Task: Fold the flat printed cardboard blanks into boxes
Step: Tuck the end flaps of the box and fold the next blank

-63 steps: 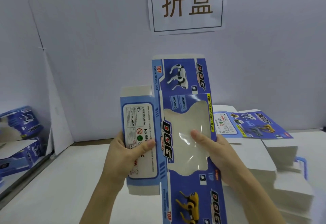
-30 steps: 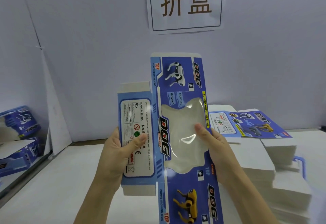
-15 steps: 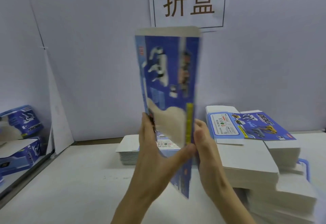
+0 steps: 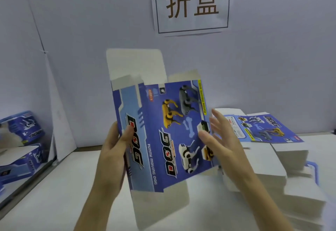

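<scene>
Nearest the camera, two bare forearms rise from the bottom of the view over the white surface (image 4: 54, 194); between them hangs the plain grey bottom flap of the cardboard blank (image 4: 163, 136), which is held upright in the air above the middle of the surface, touching nothing but the hands. The left hand (image 4: 112, 158) grips the blank's left edge, the thumb pressed on the printed face beside the red and black "DOG" lettering and the other fingers hidden behind the card; the right hand (image 4: 221, 147) has its fingers straight and spread, the thumb tip touching the right part of the printed face, and whether the remaining fingers touch the card cannot be told. The blank is partly opened, a narrow pale blue side panel on the left meeting a wide dark blue panel with yellow, grey and white toy dogs; unprinted flaps stand up along its top. Toward the right edge of the surface lies a stack of flat blanks (image 4: 263, 130), the topmost printed side up, with more white stacks in front of it; at the far left edge stand folded boxes (image 4: 23, 127). On the wall behind hangs a paper sign (image 4: 192, 5) with two large characters.
</scene>
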